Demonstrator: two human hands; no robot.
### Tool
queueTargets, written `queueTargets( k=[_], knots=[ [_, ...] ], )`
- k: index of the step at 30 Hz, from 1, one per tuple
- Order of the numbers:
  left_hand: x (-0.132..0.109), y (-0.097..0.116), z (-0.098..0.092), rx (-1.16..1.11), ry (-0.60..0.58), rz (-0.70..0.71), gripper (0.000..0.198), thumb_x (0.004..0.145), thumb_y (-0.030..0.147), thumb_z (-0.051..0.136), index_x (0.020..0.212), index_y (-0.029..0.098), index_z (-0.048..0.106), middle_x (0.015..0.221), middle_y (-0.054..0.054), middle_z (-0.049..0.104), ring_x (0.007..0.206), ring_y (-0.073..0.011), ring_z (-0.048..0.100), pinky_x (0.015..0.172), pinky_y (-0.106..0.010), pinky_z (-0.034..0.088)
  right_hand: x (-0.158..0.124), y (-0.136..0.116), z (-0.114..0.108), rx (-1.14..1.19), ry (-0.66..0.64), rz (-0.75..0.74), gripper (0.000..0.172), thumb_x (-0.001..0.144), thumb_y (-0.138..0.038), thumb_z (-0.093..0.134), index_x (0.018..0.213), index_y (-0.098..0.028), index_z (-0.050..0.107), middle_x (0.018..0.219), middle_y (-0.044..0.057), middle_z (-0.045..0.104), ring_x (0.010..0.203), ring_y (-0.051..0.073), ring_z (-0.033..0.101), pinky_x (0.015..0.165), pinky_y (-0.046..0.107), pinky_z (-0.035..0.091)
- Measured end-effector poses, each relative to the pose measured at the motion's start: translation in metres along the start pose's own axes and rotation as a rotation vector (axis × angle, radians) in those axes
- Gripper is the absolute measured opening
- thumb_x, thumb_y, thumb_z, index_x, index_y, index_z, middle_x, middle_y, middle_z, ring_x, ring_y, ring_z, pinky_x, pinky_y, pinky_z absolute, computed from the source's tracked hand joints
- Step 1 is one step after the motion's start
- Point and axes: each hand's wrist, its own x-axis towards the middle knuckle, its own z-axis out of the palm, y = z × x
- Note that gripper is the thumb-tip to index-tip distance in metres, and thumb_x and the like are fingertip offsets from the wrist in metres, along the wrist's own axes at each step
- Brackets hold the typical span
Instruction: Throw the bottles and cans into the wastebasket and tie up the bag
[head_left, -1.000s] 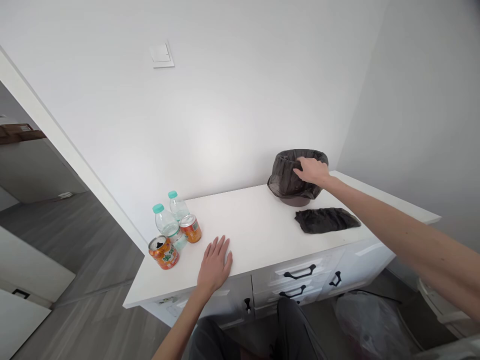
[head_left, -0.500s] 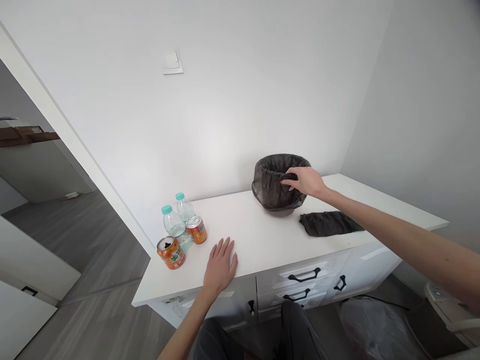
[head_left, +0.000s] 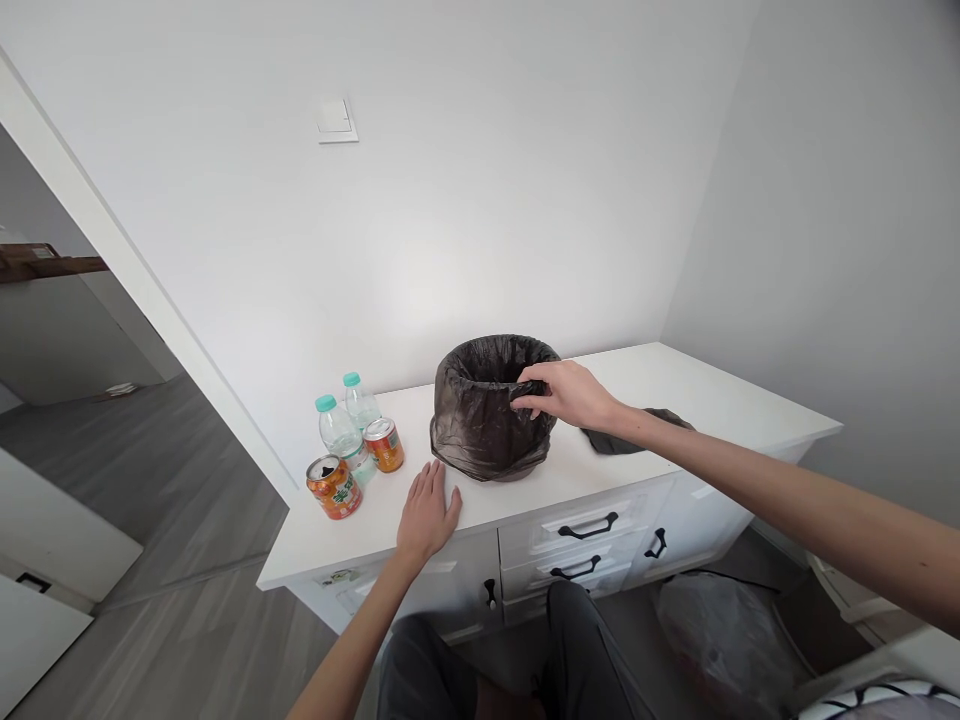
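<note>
A trash can, lined with a dark, thin plastic bag folded over its rim, is on the white cabinet top. My right hand pinches its near right rim, thumb outside and fingers over the edge. Flat on the cabinet top, fingers stretched, lies my left hand, just left of the can's base. Two orange drink cans, a front one and a rear one, stand left of that hand. Behind them are two clear bottles with teal caps, one nearer and one farther.
Partly behind my right forearm lies a folded dark plastic bag. Drawers with black handles face me below the top. A clear plastic bag rests on the floor at right. A light switch is on the wall.
My right hand has brought the lined trash can left and nearer to me, close to my left hand. My left hand stays on the cabinet top. The view has shifted slightly.
</note>
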Motion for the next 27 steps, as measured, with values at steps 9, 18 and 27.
queueTargets(
  k=[9,18,27],
  knots=[
    [-0.001,0.002,-0.001,0.029,0.013,0.004,0.058,0.105,0.04,0.04,0.151,0.006,0.051,0.159,-0.02,0.051,0.153,-0.0319,0.042,0.126,-0.05,0.035,-0.026,-0.015,-0.006,0.293,0.134,-0.02,0.053,0.087,-0.05,0.077,0.132,-0.028,0.06,0.136,0.011,0.061,0.075,0.018,0.072,0.067,0.036,0.06],
    [-0.004,0.006,0.001,0.028,0.015,0.017,0.057,0.104,0.038,0.041,0.151,0.008,0.051,0.157,-0.019,0.053,0.154,-0.0322,0.04,0.125,-0.05,0.038,-0.09,0.052,0.094,0.595,0.148,0.199,0.037,0.096,-0.057,0.063,0.107,-0.022,0.062,0.105,0.009,0.07,0.083,0.02,0.069,0.064,0.031,0.06],
    [0.001,0.012,-0.007,0.03,0.045,0.001,0.054,0.105,0.037,0.04,0.149,0.009,0.053,0.156,-0.018,0.055,0.152,-0.0313,0.043,0.125,-0.05,0.037,-0.089,0.106,0.129,0.449,-0.104,0.251,0.017,0.087,-0.032,0.059,0.092,-0.02,0.069,0.08,0.004,0.075,0.065,0.017,0.065,0.064,0.028,0.05]
  ],
)
